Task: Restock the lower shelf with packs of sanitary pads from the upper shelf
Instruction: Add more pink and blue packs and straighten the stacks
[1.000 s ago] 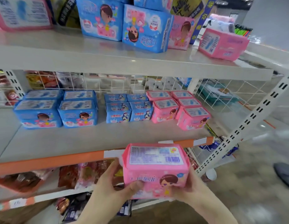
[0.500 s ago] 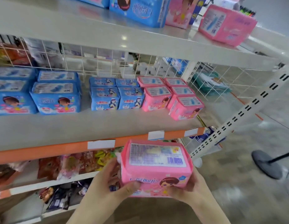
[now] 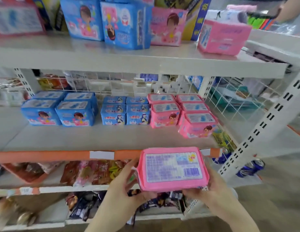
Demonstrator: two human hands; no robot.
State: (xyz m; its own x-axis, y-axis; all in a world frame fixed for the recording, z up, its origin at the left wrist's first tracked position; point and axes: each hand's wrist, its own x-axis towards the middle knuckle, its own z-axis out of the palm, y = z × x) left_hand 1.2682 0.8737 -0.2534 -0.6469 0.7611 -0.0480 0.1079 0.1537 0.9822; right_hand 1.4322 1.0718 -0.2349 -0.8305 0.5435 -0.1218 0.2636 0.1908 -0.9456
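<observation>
Both hands hold one pink pack of sanitary pads (image 3: 173, 168) in front of the lower shelf's orange edge (image 3: 45, 155). Its barcode label faces up. My left hand (image 3: 122, 193) grips the pack's left side and my right hand (image 3: 213, 195) its right side. On the lower shelf (image 3: 95, 136) stand rows of blue packs (image 3: 75, 113) and small blue packs (image 3: 125, 111), with pink packs (image 3: 182, 113) at the right. The upper shelf (image 3: 146, 62) carries blue packs (image 3: 124, 25) and pink packs (image 3: 223, 37).
A white slotted upright (image 3: 263, 126) slants down at the right of the shelves. Wire mesh (image 3: 112, 84) backs the lower shelf. Snack bags (image 3: 95, 171) fill the shelf below, dark packets (image 3: 82, 208) the one under that. Another person's arm (image 3: 290, 9) shows at the top right.
The pack has tipped so its label faces up more, and it has shifted right. The view has tilted up, showing the upper shelf's packs again.
</observation>
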